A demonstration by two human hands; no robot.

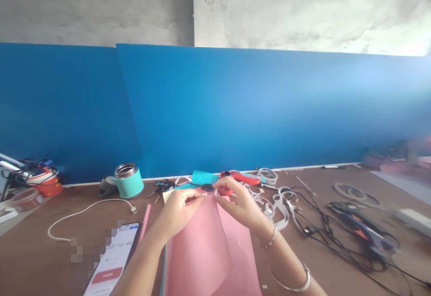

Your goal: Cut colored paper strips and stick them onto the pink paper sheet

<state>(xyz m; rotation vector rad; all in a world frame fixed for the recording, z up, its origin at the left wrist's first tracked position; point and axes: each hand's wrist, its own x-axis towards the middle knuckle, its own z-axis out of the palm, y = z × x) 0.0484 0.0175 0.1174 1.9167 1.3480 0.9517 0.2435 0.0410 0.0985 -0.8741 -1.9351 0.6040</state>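
A pink sheet (202, 251), seemingly paper, curves up over more pink sheets (244, 251) on the table in front of me. My left hand (180, 210) pinches the far edge of the curved sheet, thumb and forefinger together. Just to its right, my right hand (240, 204) bends its thumb and forefinger towards each other at the same edge. A tiny pale bit shows between those fingertips, too small to name. A bluish edge peeks out below the pink stack at its left side.
Left lie a phone (116, 260), a white cable (90, 206) and an open turquoise flask (128, 181). Beyond my hands are red-handled scissors or pliers (247, 178) and curled white strips (279, 208). Black cords (323, 224) and a dark tool (365, 231) lie right. A blue partition (215, 112) backs the table.
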